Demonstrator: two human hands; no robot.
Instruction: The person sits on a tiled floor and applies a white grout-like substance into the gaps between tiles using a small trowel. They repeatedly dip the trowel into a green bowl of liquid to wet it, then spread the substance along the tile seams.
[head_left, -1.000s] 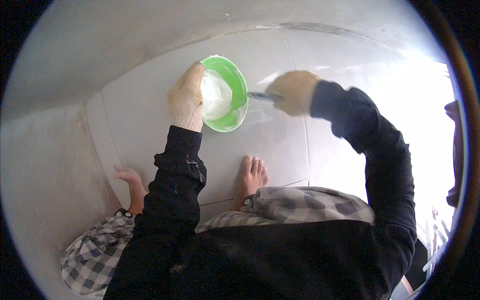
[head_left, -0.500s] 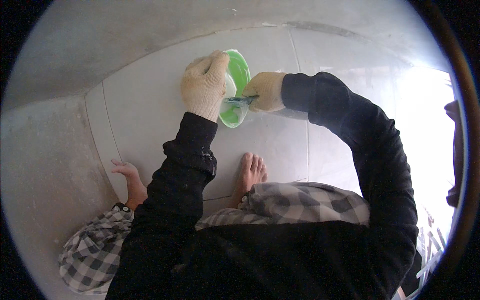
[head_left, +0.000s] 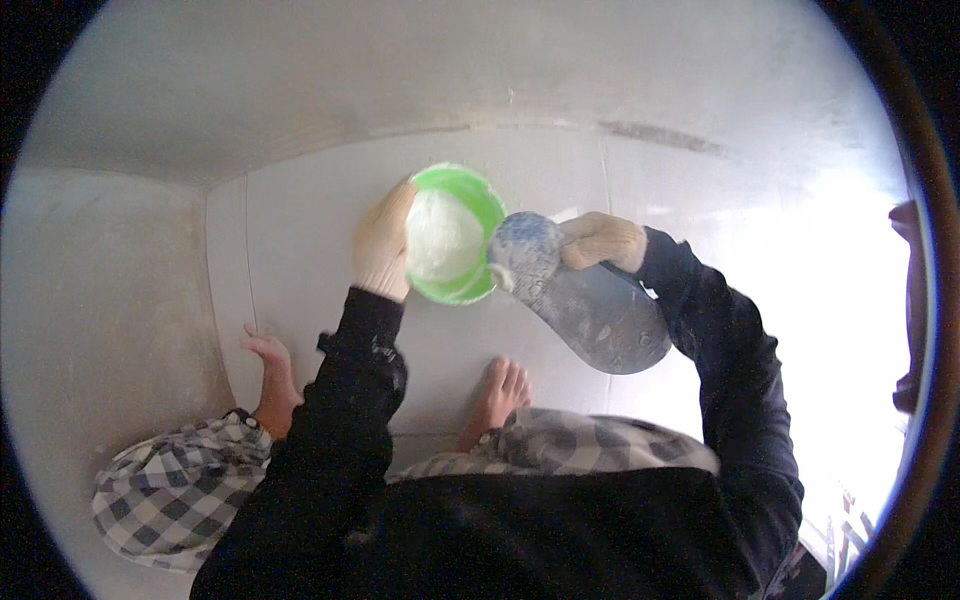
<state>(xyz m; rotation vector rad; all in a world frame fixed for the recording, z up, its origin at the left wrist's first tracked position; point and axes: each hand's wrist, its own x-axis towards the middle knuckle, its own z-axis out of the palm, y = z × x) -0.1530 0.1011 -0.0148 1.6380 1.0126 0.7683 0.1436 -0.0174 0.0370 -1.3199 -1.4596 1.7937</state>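
My left hand (head_left: pixel 380 240), in a cream knit glove, grips the left side of a green bucket (head_left: pixel 490 205). White paste (head_left: pixel 442 238) fills much of the bucket's inside. Just right of its rim, my right hand (head_left: pixel 605 240), gloved alike, is closed on a grey plastering trowel (head_left: pixel 600 315). The trowel has a broad rounded blade smeared with dried material and a blue-tinted rounded end beside the bucket. A small curl of white paste clings to its edge near the rim. The fingers' grip on the trowel is partly hidden.
A pale tiled floor (head_left: pixel 310 250) lies below, with my bare feet (head_left: pixel 500 395) on it. Grey plastered walls (head_left: pixel 110 290) rise at the left and ahead. Strong light washes out the right side, where some thin sticks (head_left: pixel 850 530) show at lower right.
My right hand has drawn the trowel out of the bucket to the right, and its broad face now shows. The bucket appears lower in view, its opening turned more upward.
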